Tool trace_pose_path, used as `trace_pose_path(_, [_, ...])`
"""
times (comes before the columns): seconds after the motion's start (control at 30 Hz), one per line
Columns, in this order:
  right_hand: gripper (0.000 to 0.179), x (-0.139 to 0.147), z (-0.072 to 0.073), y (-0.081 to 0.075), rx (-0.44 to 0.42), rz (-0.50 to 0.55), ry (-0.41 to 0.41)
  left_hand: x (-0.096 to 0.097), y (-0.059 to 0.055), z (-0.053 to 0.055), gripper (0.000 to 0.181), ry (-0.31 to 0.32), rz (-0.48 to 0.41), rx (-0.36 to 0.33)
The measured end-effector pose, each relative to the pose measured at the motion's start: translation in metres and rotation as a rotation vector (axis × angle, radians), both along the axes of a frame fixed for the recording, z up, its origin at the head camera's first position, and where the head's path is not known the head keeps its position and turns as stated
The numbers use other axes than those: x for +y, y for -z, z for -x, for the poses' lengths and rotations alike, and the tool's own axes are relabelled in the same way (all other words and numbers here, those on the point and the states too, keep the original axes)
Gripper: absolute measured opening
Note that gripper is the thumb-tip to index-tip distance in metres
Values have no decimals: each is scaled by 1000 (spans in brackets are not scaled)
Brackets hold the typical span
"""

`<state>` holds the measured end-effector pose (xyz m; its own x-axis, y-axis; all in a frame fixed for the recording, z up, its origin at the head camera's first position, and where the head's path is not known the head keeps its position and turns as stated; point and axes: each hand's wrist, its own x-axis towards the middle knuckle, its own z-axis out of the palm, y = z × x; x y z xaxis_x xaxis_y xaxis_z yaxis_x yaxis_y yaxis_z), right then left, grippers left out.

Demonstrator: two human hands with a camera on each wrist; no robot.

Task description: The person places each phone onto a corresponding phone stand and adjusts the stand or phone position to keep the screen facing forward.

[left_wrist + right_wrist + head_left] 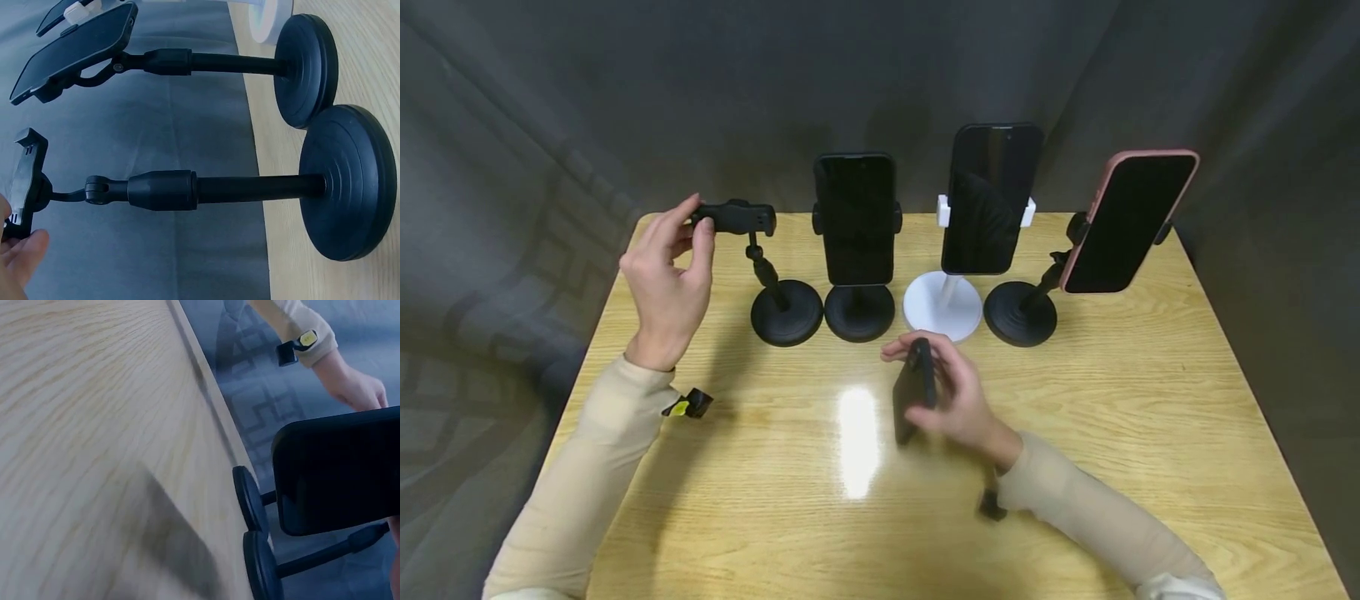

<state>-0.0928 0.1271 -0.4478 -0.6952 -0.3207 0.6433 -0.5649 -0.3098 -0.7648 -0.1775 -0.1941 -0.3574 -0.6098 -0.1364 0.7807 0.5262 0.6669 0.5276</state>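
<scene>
At the left of the head view my left hand (670,275) pinches one end of the black clamp (733,218) on an unloaded phone stand (786,312). The left wrist view shows that clamp (28,181) side-on, thumb and fingertips at its lower end, the round base (350,181) on the table. My right hand (955,400) grips a dark phone (913,396) by its edges, above the middle of the table and turned nearly edge-on to the head camera. In the right wrist view the phone (337,475) covers part of the stands behind it.
Along the back stand three more holders: a black one with a black phone (857,221), a white one (942,307) with a dark phone (992,200), and a black one with a pink-cased phone (1131,221). A dark curtain (775,75) hangs behind the wooden table (1150,433).
</scene>
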Motion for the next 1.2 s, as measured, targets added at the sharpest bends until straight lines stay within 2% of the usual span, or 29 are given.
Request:
trace_pose_path(0.2, [80,-11,4,-12,0,-14,4,0,1,1,26,13,-48,2])
trace_pose_path(0.53, [82,-32,13,-39,19,-29,-5,0,3,0,26,-2,-41,0])
trace_pose_path(0.77, [85,-51,27,-69,74,-75,5,1,1,0,25,-2,-39,-2])
trace_pose_path(0.9, [78,-64,37,-86,97,-78,-28,1,1,0,25,-1,-36,-7])
trace_pose_path(1.03, [79,-76,45,-98,117,-78,-56,0,0,1,25,0,-32,-8])
trace_pose_path(1.2, [79,-88,50,-110,126,-111,-35,1,1,1,25,-4,-10,-12])
